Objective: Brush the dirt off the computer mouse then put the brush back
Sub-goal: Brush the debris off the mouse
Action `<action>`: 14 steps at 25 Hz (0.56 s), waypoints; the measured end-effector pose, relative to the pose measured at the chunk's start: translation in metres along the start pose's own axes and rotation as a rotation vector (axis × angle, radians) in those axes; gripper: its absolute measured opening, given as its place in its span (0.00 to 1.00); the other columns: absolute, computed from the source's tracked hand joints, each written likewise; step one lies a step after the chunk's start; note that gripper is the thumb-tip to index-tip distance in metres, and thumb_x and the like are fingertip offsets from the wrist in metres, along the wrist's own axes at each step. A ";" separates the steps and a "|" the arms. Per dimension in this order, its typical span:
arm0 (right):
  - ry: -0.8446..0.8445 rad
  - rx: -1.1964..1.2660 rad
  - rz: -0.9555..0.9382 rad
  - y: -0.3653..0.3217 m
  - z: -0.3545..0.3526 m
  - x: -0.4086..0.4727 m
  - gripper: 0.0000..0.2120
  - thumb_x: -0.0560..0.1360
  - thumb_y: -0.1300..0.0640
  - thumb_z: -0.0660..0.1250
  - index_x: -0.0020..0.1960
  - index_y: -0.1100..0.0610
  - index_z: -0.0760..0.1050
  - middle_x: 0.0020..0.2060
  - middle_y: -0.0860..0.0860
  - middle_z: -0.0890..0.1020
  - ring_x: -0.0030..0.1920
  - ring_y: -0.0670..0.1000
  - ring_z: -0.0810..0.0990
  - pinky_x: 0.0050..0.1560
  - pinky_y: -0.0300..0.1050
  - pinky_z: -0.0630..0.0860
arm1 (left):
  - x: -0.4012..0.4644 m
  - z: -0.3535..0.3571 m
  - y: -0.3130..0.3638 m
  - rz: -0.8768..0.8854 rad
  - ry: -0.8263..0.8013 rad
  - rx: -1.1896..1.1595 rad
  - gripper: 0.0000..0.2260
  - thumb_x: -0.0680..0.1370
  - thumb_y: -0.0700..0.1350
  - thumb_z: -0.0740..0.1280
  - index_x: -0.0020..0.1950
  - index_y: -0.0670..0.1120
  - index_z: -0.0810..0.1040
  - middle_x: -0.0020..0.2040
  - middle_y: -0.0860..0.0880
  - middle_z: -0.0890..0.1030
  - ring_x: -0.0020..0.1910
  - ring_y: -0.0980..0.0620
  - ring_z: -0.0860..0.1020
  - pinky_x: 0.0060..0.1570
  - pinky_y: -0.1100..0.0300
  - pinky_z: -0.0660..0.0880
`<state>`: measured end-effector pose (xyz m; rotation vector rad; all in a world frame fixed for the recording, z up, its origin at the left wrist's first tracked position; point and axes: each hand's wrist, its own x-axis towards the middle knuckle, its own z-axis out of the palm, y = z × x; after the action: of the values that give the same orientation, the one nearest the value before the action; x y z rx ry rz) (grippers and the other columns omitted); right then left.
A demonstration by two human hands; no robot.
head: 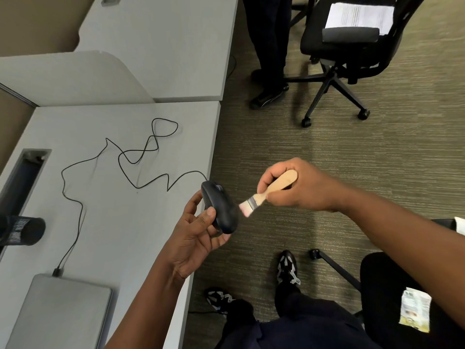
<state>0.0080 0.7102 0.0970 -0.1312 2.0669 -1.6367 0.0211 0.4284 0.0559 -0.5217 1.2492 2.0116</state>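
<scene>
Left hand (198,233) grips mouse (220,209) off counter (141,217) edge; right hand (299,187) grips brush (266,191), bristles at mouse's 3 o'clock, dirt falls floorward.

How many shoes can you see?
3. One black shoe stands by the far chair; two patterned shoes sit on the carpet below the hands. Others may be hidden.
</scene>
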 end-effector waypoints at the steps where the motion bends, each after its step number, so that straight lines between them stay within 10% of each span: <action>1: 0.044 0.063 -0.039 -0.001 0.001 0.002 0.07 0.74 0.68 0.73 0.49 0.58 0.84 0.32 0.49 0.79 0.30 0.45 0.72 0.30 0.39 0.68 | 0.000 0.001 0.000 -0.003 -0.005 0.000 0.52 0.56 0.46 0.89 0.77 0.56 0.69 0.65 0.39 0.82 0.54 0.38 0.85 0.42 0.48 0.84; 14: 0.054 0.183 -0.125 -0.004 0.000 -0.001 0.06 0.76 0.67 0.74 0.51 0.59 0.84 0.35 0.51 0.79 0.31 0.46 0.71 0.30 0.39 0.67 | -0.002 0.003 0.000 0.025 -0.045 -0.087 0.49 0.62 0.46 0.87 0.79 0.51 0.67 0.69 0.38 0.79 0.62 0.36 0.82 0.53 0.46 0.84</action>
<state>0.0074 0.7097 0.1013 -0.1572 1.9710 -1.9154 0.0228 0.4306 0.0590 -0.5016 1.1514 2.0947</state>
